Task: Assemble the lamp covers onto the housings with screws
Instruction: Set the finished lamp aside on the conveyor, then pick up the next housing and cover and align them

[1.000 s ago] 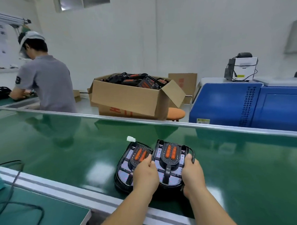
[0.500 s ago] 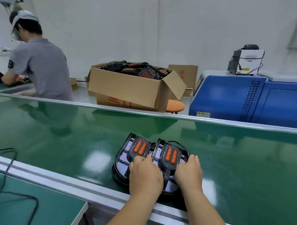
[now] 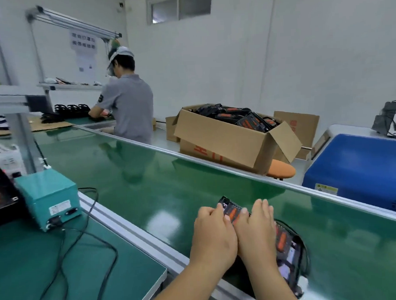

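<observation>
Two black lamp units with orange inserts lie side by side on the green conveyor belt (image 3: 148,186), close to its near rail. The left lamp unit (image 3: 232,210) shows only its far end, since both hands cover it. The right lamp unit (image 3: 287,248) shows beside my right wrist, blurred. My left hand (image 3: 213,237) lies palm down on the left unit, fingers stretched forward over its far edge. My right hand (image 3: 257,231) rests flat next to it, fingers straight, across the seam between the two units.
A teal power box (image 3: 49,197) with black cables (image 3: 83,257) stands on the green bench mat at left. Beyond the belt are a cardboard box (image 3: 226,139) full of lamp parts, an orange stool (image 3: 282,170), a blue machine (image 3: 361,172) and another person (image 3: 129,107) working.
My view has swung left, bringing the bench and power box into sight. Both hands have slid forward from the lamps' near edge onto their tops and moved closer together.
</observation>
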